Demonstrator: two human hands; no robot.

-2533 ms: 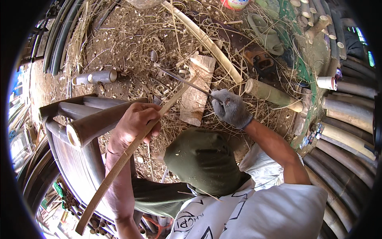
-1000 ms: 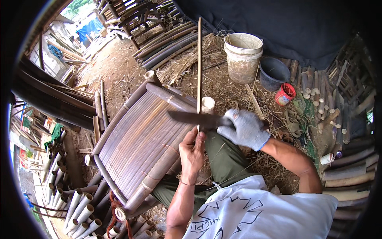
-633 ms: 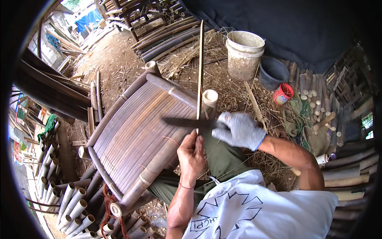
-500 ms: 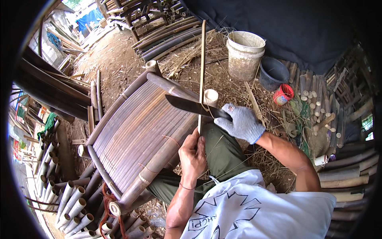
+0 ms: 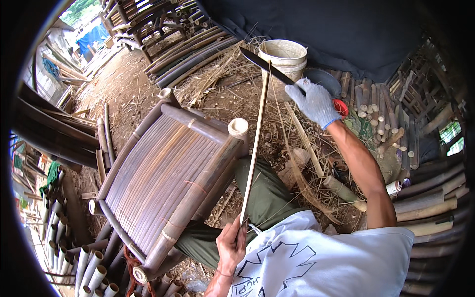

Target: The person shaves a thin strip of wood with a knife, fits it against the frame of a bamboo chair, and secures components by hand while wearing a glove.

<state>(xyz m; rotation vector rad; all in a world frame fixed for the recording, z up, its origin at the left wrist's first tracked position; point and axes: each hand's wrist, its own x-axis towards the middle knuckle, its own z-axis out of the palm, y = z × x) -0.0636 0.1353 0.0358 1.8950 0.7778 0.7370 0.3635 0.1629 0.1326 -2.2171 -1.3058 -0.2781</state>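
Note:
My bare left hand (image 5: 231, 246) is closed round the near end of a long, thin bamboo strip (image 5: 255, 153), low beside my thigh. The strip slants up and away from me. My right hand (image 5: 316, 103), in a grey knit glove, grips the handle of a machete (image 5: 264, 63). Its dark blade meets the strip close to the far tip; whether it bites into the wood I cannot tell. A thin, pale shaving (image 5: 286, 131) trails down to the right of the strip. Left of my knees stands a low bamboo seat (image 5: 163, 171) with a slatted top.
Beyond the machete stand a dirty white bucket (image 5: 282, 48) and a dark tub (image 5: 324, 80), with a red container (image 5: 340, 107) partly behind my glove. Cut bamboo tubes (image 5: 91, 270) lie at the lower left. Shavings litter the ground, and a dark cloth (image 5: 336, 29) hangs behind.
My right hand has carried the machete away from my left hand, along the strip to its far end. My left hand has drawn nearer my body, and the strip now tilts. The view has shifted.

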